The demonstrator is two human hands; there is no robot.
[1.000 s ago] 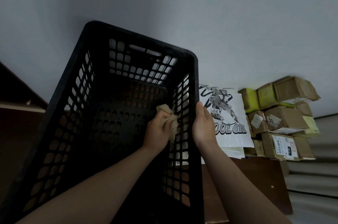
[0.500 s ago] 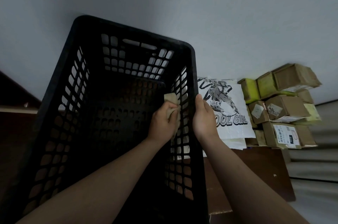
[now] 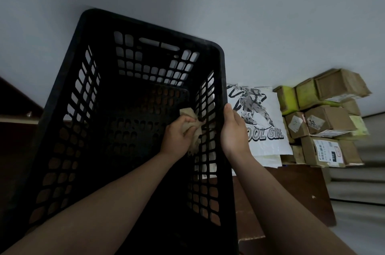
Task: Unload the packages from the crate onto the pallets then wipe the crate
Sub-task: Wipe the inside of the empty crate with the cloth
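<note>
Wiping the crate (image 3: 224, 79) from inside, at the near left. Left hand (image 3: 177, 137) clenched round a cloth (image 3: 190, 122), pressing it on the inner face of the right wall. Right hand (image 3: 234, 131) grasping the rim of that same wall, thumb along the edge, other fingers hidden outside, probably to hold the crate steady against the push. Nothing else seen inside the crate. Packages (image 3: 325, 121) stacked on the pallet (image 3: 291, 192) at the right, beside a white bag (image 3: 268, 146), so apparently finished with the unloading

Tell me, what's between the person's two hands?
In the head view, the slotted side wall of the black crate: the left hand holds a cloth inside it, the right hand grips its rim outside.
</note>
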